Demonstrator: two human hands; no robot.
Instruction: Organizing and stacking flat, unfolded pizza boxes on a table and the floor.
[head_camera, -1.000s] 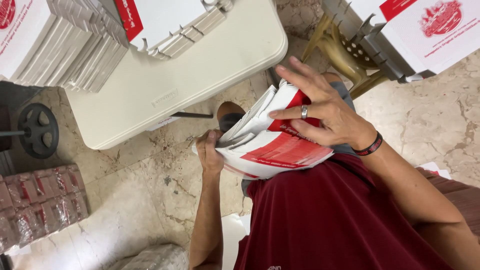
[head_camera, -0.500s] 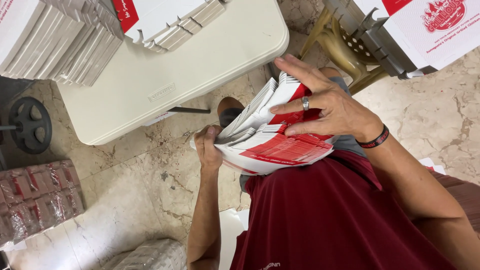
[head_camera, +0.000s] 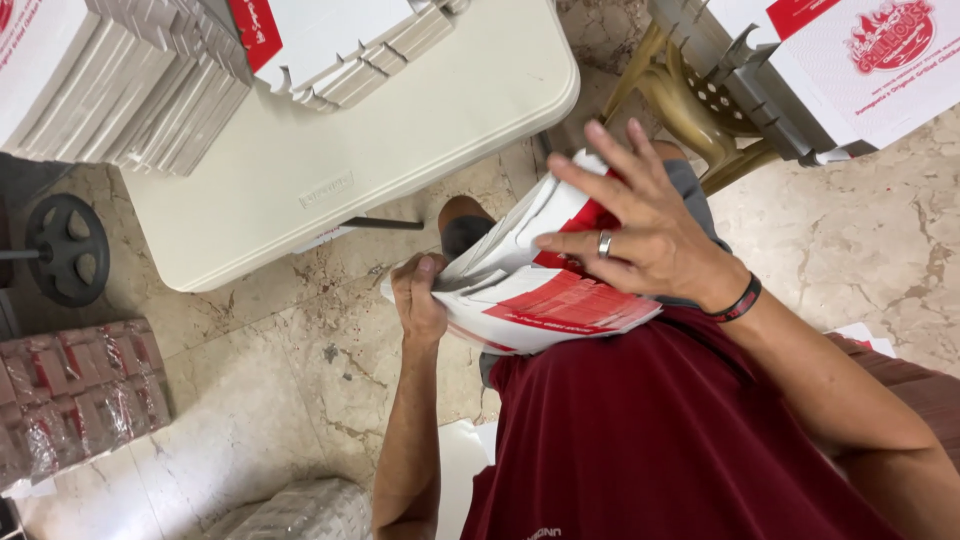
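Held over the lap, the half-folded carton (head_camera: 540, 290) is pinched at one edge by the left hand (head_camera: 420, 300) while the right hand (head_camera: 640, 235) presses flat-fingered on top, so a flap could crease or spring loose.

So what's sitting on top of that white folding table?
Two stacks of flat white cardboard boxes, some with red print, rest on the white table. Both stacks run past the frame's top edge, so their full height is hidden, as is the tabletop beneath them.
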